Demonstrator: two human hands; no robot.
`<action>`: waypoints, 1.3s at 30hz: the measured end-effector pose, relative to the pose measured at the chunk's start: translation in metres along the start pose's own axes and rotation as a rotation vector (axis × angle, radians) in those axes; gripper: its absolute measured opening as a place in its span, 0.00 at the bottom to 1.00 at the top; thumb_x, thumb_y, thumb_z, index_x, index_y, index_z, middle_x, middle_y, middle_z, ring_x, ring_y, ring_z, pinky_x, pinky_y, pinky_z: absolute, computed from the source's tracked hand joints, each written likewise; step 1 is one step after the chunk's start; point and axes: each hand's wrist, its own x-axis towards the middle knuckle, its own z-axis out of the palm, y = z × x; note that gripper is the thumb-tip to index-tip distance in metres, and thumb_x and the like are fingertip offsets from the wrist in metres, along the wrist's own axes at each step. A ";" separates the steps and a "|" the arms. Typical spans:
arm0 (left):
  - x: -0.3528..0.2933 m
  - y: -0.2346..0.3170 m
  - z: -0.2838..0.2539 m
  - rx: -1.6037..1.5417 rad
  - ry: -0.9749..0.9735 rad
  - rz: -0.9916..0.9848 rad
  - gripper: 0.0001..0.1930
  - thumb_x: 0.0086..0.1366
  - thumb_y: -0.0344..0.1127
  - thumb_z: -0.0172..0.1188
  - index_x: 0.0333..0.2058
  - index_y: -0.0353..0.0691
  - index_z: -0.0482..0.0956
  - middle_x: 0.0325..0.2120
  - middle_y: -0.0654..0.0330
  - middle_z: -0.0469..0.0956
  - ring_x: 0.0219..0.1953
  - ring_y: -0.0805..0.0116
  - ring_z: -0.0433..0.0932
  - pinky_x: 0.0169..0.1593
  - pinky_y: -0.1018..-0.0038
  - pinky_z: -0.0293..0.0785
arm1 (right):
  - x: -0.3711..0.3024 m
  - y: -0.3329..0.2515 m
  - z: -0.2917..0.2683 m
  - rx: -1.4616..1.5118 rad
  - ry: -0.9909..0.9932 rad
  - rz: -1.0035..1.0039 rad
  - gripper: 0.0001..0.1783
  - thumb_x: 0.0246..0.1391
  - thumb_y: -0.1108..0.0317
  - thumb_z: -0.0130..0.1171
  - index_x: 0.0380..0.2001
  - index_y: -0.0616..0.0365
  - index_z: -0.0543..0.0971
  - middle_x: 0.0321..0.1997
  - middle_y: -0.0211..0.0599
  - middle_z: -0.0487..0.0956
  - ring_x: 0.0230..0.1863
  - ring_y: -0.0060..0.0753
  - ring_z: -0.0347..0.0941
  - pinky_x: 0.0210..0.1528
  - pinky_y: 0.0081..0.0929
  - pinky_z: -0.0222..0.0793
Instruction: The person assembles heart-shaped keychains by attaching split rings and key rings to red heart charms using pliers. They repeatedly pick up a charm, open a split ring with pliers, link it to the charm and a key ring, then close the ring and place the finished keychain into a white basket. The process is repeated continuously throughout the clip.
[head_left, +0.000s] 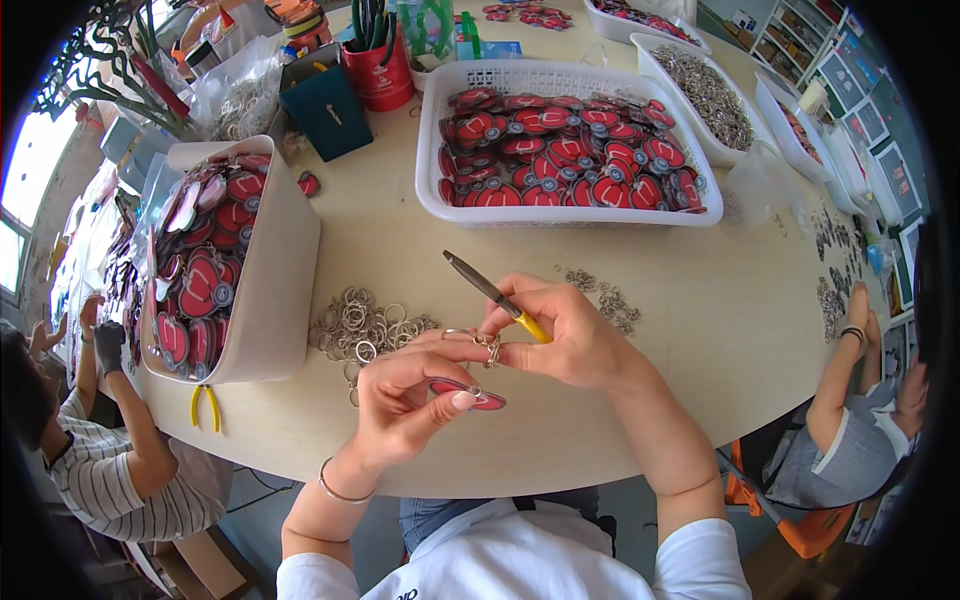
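My left hand (400, 395) pinches a flat red keychain charm (484, 399) between thumb and finger, the charm tilted almost edge-on. At the tips of both hands' fingers a silver key ring with a short chain (491, 346) is held just above the charm. My right hand (575, 335) grips its side of that chain and also has pliers (488, 288) tucked in it, their dark jaws pointing up and left and a yellow handle showing. Whether the chain is joined to the charm is hard to make out. Loose silver key rings (365, 325) lie heaped beyond my left hand.
Small metal links (612, 305) lie beyond my right hand. A white basket (570, 217) and a cream bin (290, 290) hold red charms. Yellow-handled pliers (206, 408) lie at the left table edge. A tray of metal parts (708, 95) stands behind. Co-workers sit on both sides.
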 end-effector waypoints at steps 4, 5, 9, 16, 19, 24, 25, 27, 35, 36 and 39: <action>0.000 0.001 -0.001 -0.005 -0.007 -0.009 0.05 0.56 0.26 0.66 0.30 0.31 0.81 0.41 0.48 0.80 0.47 0.58 0.75 0.57 0.60 0.64 | 0.000 -0.002 0.001 -0.051 0.017 0.004 0.07 0.48 0.75 0.62 0.32 0.65 0.80 0.39 0.36 0.74 0.43 0.28 0.73 0.47 0.25 0.67; 0.000 0.000 -0.002 -0.012 -0.010 -0.007 0.05 0.56 0.26 0.66 0.30 0.30 0.81 0.41 0.48 0.80 0.47 0.58 0.75 0.57 0.60 0.64 | 0.000 -0.003 0.001 -0.058 0.017 0.012 0.07 0.48 0.75 0.62 0.32 0.65 0.80 0.39 0.36 0.74 0.43 0.28 0.73 0.47 0.25 0.67; 0.000 -0.001 -0.003 -0.008 -0.017 0.005 0.05 0.56 0.25 0.66 0.30 0.30 0.81 0.42 0.48 0.80 0.48 0.57 0.75 0.57 0.61 0.64 | 0.000 -0.002 -0.001 0.019 -0.008 0.053 0.07 0.48 0.76 0.63 0.33 0.65 0.79 0.39 0.33 0.72 0.44 0.27 0.70 0.48 0.26 0.65; -0.003 -0.001 -0.004 -0.183 0.031 -0.073 0.06 0.56 0.25 0.65 0.32 0.29 0.80 0.44 0.48 0.78 0.51 0.56 0.73 0.56 0.61 0.65 | 0.001 -0.005 -0.001 0.033 0.052 0.044 0.07 0.50 0.74 0.62 0.32 0.65 0.80 0.39 0.35 0.74 0.41 0.27 0.73 0.45 0.25 0.68; -0.003 -0.003 -0.005 -0.300 0.055 -0.130 0.05 0.57 0.25 0.64 0.32 0.29 0.80 0.45 0.48 0.78 0.52 0.56 0.73 0.56 0.62 0.66 | 0.001 -0.009 -0.001 0.060 0.115 0.025 0.09 0.48 0.72 0.64 0.34 0.65 0.81 0.38 0.34 0.72 0.40 0.26 0.70 0.45 0.25 0.65; -0.004 -0.003 -0.007 -0.469 0.087 -0.304 0.04 0.58 0.25 0.63 0.32 0.31 0.79 0.46 0.47 0.78 0.54 0.54 0.73 0.58 0.61 0.65 | 0.001 -0.008 0.000 -0.034 0.135 -0.058 0.09 0.48 0.69 0.65 0.30 0.64 0.79 0.37 0.32 0.71 0.38 0.24 0.68 0.42 0.24 0.64; -0.004 -0.003 -0.007 -0.520 0.101 -0.355 0.04 0.58 0.25 0.63 0.32 0.31 0.79 0.46 0.47 0.78 0.55 0.53 0.73 0.59 0.60 0.64 | 0.001 -0.007 -0.002 -0.055 0.123 -0.067 0.08 0.50 0.69 0.64 0.29 0.64 0.78 0.38 0.32 0.72 0.38 0.24 0.69 0.42 0.23 0.65; -0.002 -0.002 -0.007 -0.544 0.127 -0.395 0.06 0.57 0.29 0.65 0.29 0.33 0.78 0.45 0.44 0.78 0.54 0.51 0.73 0.61 0.58 0.62 | 0.000 -0.007 -0.003 -0.042 0.112 -0.045 0.09 0.52 0.69 0.63 0.28 0.64 0.77 0.38 0.32 0.72 0.38 0.22 0.70 0.41 0.22 0.66; 0.000 -0.003 -0.013 -0.659 0.014 -0.396 0.07 0.58 0.29 0.63 0.32 0.32 0.78 0.49 0.39 0.75 0.56 0.50 0.71 0.64 0.57 0.59 | 0.001 0.002 -0.002 0.345 0.034 0.225 0.09 0.57 0.66 0.61 0.29 0.60 0.75 0.27 0.22 0.72 0.32 0.15 0.65 0.39 0.18 0.62; -0.001 -0.003 -0.013 -0.659 0.010 -0.399 0.07 0.58 0.29 0.63 0.32 0.32 0.78 0.49 0.39 0.74 0.56 0.50 0.71 0.64 0.58 0.59 | 0.002 0.000 -0.002 0.344 0.015 0.246 0.09 0.57 0.66 0.60 0.29 0.60 0.75 0.28 0.22 0.73 0.32 0.14 0.66 0.39 0.17 0.62; -0.003 -0.004 -0.014 -0.684 0.011 -0.409 0.07 0.58 0.30 0.64 0.32 0.31 0.78 0.49 0.38 0.74 0.56 0.51 0.72 0.64 0.59 0.59 | 0.003 -0.003 -0.002 0.341 -0.033 0.289 0.09 0.58 0.65 0.60 0.30 0.60 0.76 0.29 0.22 0.75 0.33 0.13 0.66 0.40 0.17 0.62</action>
